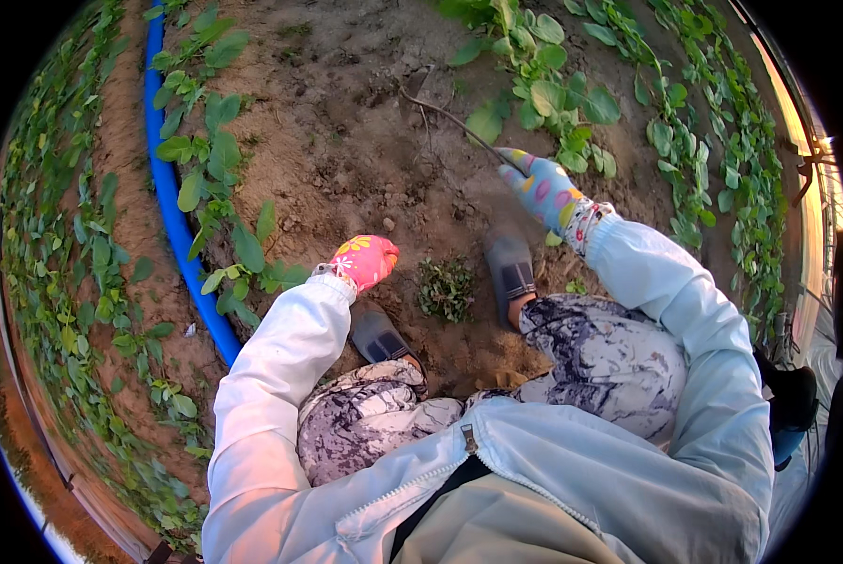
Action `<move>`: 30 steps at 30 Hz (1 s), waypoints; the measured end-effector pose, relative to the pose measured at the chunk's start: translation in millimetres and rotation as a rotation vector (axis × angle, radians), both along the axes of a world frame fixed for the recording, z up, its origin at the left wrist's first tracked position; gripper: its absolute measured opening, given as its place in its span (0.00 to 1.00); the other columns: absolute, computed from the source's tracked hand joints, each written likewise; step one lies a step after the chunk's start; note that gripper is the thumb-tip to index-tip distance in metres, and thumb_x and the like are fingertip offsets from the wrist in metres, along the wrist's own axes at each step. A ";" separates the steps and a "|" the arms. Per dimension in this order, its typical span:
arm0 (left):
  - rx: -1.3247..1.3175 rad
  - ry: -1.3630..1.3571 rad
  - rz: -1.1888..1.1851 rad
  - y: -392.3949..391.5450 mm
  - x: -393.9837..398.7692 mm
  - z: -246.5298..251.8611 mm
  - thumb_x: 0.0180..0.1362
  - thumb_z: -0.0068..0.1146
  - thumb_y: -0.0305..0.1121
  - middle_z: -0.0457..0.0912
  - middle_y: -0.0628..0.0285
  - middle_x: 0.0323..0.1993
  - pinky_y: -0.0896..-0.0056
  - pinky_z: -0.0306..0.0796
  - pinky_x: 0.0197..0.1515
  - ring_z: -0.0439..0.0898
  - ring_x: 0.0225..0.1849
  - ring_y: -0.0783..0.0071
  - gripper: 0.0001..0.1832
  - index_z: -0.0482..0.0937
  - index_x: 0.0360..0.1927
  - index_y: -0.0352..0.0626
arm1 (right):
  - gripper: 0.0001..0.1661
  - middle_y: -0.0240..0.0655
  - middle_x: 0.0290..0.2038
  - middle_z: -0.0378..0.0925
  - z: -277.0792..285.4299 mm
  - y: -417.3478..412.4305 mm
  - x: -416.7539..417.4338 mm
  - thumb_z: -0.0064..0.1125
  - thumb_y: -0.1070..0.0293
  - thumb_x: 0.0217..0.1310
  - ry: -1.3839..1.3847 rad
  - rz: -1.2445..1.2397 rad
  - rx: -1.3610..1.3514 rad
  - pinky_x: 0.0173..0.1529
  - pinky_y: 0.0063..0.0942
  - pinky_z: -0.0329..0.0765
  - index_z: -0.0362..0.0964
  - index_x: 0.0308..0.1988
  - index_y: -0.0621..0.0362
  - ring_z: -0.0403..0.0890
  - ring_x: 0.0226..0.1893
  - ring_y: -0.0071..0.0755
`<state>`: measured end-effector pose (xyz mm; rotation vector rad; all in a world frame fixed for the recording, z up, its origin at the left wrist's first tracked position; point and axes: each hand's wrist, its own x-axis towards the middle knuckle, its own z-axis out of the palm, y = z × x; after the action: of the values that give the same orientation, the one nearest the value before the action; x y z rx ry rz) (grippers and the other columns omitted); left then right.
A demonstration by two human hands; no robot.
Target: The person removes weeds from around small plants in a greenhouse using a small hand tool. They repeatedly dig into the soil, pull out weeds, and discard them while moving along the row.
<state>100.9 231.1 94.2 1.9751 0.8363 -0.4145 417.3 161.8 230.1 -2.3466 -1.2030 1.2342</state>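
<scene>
My right hand (542, 192), in a light blue glove with coloured dots, grips a hand hoe (453, 121) by its lower end. The hoe's thin bent metal neck reaches forward and left. Its blade (414, 83) meets the bare soil between two plant rows; the handle is hidden in the glove. My left hand (368, 261), in a pink flowered glove, is curled into a fist above the soil near my left shoe (379, 335). Nothing shows in it. Between my shoes lies a small heap of pulled weeds (447, 287).
Leafy green plants (227, 169) grow on my left beside a blue hose (171, 190). More leafy plants (552, 99) stand just beyond my right hand, with further rows on both sides. My right shoe (509, 275) rests on the soil. Plastic sheeting (813, 261) borders the right side.
</scene>
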 end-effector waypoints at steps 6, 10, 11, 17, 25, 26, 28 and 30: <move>0.310 0.008 0.508 83.3 1.3 -42.1 0.57 0.65 0.46 0.84 0.46 0.47 0.58 0.74 0.55 0.82 0.52 0.50 0.31 0.76 0.61 0.41 | 0.28 0.43 0.49 0.83 -39.3 66.6 -31.9 0.55 0.54 0.70 0.052 0.030 -0.077 0.53 0.32 0.77 0.70 0.64 0.51 0.84 0.47 0.42; 0.454 0.010 0.767 140.2 34.6 -62.0 0.53 0.71 0.47 0.75 0.42 0.59 0.57 0.71 0.59 0.76 0.59 0.48 0.37 0.73 0.63 0.38 | 0.26 0.44 0.51 0.82 -107.7 90.7 -61.9 0.53 0.55 0.71 0.130 -0.047 -0.052 0.57 0.32 0.75 0.70 0.63 0.53 0.82 0.52 0.46; 0.464 0.012 0.760 151.2 38.7 -67.9 0.53 0.71 0.46 0.75 0.43 0.58 0.56 0.72 0.59 0.76 0.59 0.48 0.36 0.74 0.62 0.39 | 0.26 0.44 0.52 0.82 -126.2 96.2 -68.6 0.53 0.55 0.71 0.156 -0.073 -0.037 0.57 0.32 0.75 0.70 0.63 0.53 0.82 0.53 0.47; 0.373 0.095 0.682 172.0 27.0 -98.4 0.58 0.66 0.43 0.83 0.48 0.47 0.55 0.74 0.53 0.81 0.51 0.50 0.19 0.84 0.49 0.44 | 0.26 0.48 0.53 0.81 -132.2 82.6 -115.2 0.52 0.54 0.71 0.147 -0.114 -0.089 0.57 0.38 0.75 0.69 0.64 0.51 0.80 0.54 0.54; 0.420 0.000 0.776 167.9 37.2 -97.9 0.62 0.60 0.42 0.86 0.50 0.43 0.52 0.75 0.50 0.83 0.47 0.49 0.13 0.84 0.44 0.44 | 0.25 0.49 0.48 0.82 -133.1 85.0 -124.8 0.48 0.55 0.72 0.090 -0.062 -0.130 0.52 0.42 0.77 0.69 0.64 0.48 0.82 0.50 0.55; 0.434 -0.008 0.780 167.2 37.9 -100.9 0.62 0.61 0.41 0.86 0.51 0.41 0.54 0.75 0.48 0.84 0.45 0.51 0.14 0.83 0.44 0.43 | 0.25 0.49 0.48 0.82 -129.4 86.3 -125.6 0.48 0.55 0.72 0.076 -0.043 -0.170 0.52 0.42 0.77 0.69 0.63 0.48 0.82 0.49 0.55; 0.461 -0.030 0.779 165.0 38.7 -108.3 0.61 0.62 0.39 0.87 0.52 0.38 0.59 0.76 0.45 0.86 0.41 0.56 0.14 0.83 0.46 0.41 | 0.24 0.50 0.47 0.82 -125.1 83.2 -122.7 0.48 0.56 0.72 0.066 -0.005 -0.174 0.51 0.43 0.77 0.69 0.63 0.48 0.82 0.48 0.56; 0.390 -0.100 0.923 172.2 22.0 -133.9 0.61 0.62 0.37 0.87 0.53 0.36 0.61 0.77 0.43 0.86 0.38 0.60 0.14 0.83 0.46 0.39 | 0.24 0.50 0.47 0.82 -122.2 77.4 -128.7 0.49 0.56 0.72 0.042 0.001 -0.176 0.51 0.42 0.77 0.70 0.62 0.48 0.82 0.48 0.56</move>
<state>122.8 403.3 -39.8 1.6801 1.7204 0.4106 288.6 239.2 107.9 -2.4277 -1.1242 1.4359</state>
